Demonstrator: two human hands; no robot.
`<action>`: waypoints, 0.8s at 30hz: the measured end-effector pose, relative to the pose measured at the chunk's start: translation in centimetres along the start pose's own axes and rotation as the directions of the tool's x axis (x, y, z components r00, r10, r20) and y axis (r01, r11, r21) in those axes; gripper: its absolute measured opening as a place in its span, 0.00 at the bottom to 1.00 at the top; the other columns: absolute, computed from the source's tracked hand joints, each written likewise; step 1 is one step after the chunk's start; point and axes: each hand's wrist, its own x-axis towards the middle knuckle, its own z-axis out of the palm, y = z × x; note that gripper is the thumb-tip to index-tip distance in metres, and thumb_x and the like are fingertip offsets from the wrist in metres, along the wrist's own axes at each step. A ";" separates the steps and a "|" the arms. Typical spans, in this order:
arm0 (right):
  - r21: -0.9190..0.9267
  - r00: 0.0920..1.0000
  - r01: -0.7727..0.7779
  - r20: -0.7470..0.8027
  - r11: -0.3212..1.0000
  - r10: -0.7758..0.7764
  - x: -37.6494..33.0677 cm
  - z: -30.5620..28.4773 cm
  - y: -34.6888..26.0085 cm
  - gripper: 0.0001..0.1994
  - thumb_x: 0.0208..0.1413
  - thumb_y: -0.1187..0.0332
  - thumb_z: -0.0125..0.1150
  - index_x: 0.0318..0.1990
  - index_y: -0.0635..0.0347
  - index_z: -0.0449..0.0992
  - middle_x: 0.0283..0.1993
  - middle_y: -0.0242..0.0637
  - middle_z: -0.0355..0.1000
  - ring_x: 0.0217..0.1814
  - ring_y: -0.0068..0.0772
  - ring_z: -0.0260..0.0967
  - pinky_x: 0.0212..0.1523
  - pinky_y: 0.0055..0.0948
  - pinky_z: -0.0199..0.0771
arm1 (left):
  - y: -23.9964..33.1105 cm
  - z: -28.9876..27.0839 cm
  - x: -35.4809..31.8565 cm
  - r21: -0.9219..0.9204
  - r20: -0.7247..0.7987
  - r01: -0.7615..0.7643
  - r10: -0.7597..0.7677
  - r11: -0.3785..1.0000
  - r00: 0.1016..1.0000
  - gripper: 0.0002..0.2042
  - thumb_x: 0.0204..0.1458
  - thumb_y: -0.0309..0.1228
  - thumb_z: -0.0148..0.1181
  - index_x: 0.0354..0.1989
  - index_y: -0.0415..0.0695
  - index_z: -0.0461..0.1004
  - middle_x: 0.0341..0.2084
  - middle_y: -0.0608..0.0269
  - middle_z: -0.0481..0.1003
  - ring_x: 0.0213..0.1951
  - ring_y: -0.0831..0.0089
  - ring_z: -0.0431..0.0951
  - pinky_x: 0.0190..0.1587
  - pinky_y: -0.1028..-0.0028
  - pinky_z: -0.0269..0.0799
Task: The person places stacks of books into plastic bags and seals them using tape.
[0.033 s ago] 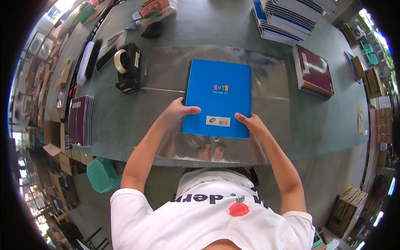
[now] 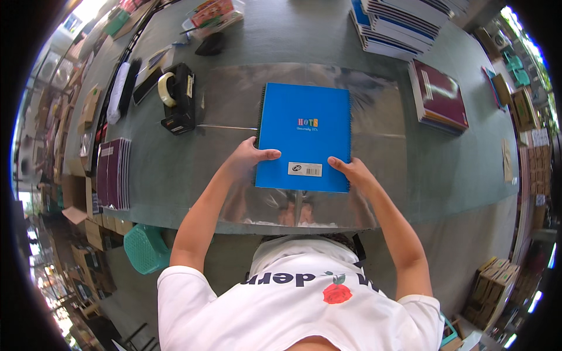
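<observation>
A blue spiral-bound notebook [image 2: 304,140] lies in front of me on a clear plastic sheet [image 2: 380,169]. Black coils show along both its left and right edges, so more than one may be stacked here; I cannot tell for certain. My left hand [image 2: 252,157] grips the lower left side, thumb on the cover and fingers hidden beneath or behind the edge. At the lower right, my right hand [image 2: 354,171] holds it the same way, its thumb near the white barcode label [image 2: 305,169].
A black tape dispenser [image 2: 180,99] stands left of the sheet. Maroon notebooks lie in a left stack [image 2: 113,174] and a right stack [image 2: 440,96]. More notebooks [image 2: 401,29] are piled at the far right. A plastic box [image 2: 212,17] sits at the back; a green stool [image 2: 145,248] is beside the table.
</observation>
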 end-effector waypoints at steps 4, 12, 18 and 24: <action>0.027 0.998 0.006 0.067 1.000 -0.007 1.0 -0.9 0.2 0.51 0.32 0.35 0.65 0.52 0.79 0.62 0.46 0.57 0.69 0.46 0.46 0.72 0.42 0.37 0.74 | -0.1 0.9 -0.7 -0.066 0.049 -0.030 0.034 0.997 0.998 0.53 0.24 0.51 0.75 0.57 0.31 0.54 0.51 0.42 0.65 0.55 0.54 0.65 0.56 0.61 0.62; -0.001 0.994 0.067 0.090 0.998 -0.067 0.8 -1.7 0.9 0.48 0.33 0.36 0.66 0.50 0.77 0.65 0.43 0.55 0.71 0.45 0.44 0.72 0.39 0.34 0.75 | 0.4 1.3 -2.3 0.019 0.007 -0.103 0.103 0.994 0.995 0.40 0.36 0.46 0.71 0.53 0.33 0.61 0.46 0.48 0.70 0.49 0.60 0.70 0.52 0.67 0.66; -0.051 0.999 0.007 0.042 0.999 -0.005 0.7 -1.3 0.6 0.47 0.34 0.36 0.65 0.50 0.75 0.65 0.42 0.54 0.71 0.43 0.45 0.73 0.38 0.36 0.75 | -1.3 0.9 -0.2 0.055 0.011 -0.097 0.097 0.994 0.995 0.41 0.35 0.48 0.71 0.52 0.29 0.61 0.43 0.45 0.71 0.46 0.62 0.73 0.49 0.69 0.68; -0.183 0.997 0.010 0.071 0.983 0.003 0.5 -1.5 -0.6 0.48 0.34 0.31 0.60 0.48 0.75 0.68 0.40 0.53 0.73 0.41 0.43 0.74 0.37 0.36 0.76 | -4.5 0.4 1.6 0.165 -0.049 -0.139 0.149 0.977 0.988 0.47 0.32 0.59 0.66 0.53 0.30 0.60 0.45 0.43 0.70 0.48 0.58 0.72 0.51 0.67 0.67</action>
